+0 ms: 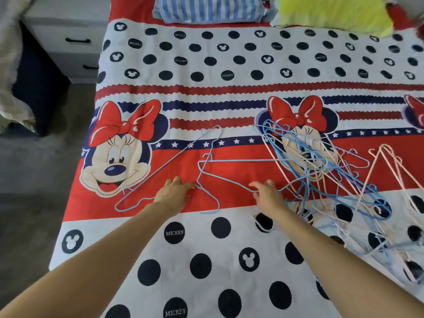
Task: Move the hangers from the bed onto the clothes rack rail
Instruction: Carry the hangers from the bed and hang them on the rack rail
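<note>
Hangers of thin blue wire (207, 171) lie loose on the cartoon-print bedspread (206, 249), apart from the tangled heap (321, 171), so your left hand (173, 193) and right hand (267, 193) reach them, fingers seemingly touching wire, grip unclear.

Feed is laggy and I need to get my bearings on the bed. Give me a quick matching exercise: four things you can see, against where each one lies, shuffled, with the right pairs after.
Things:
1. tangled hanger pile
2. striped pillow
3. left hand
4. drawer unit

Places:
A. far end of the bed, middle
B. on the floor side, off the bed's left edge
C. right part of the bed, over a printed face
D. on the red band, at a loose blue hanger

Pairs: 1-C, 2-A, 3-D, 4-B
</note>
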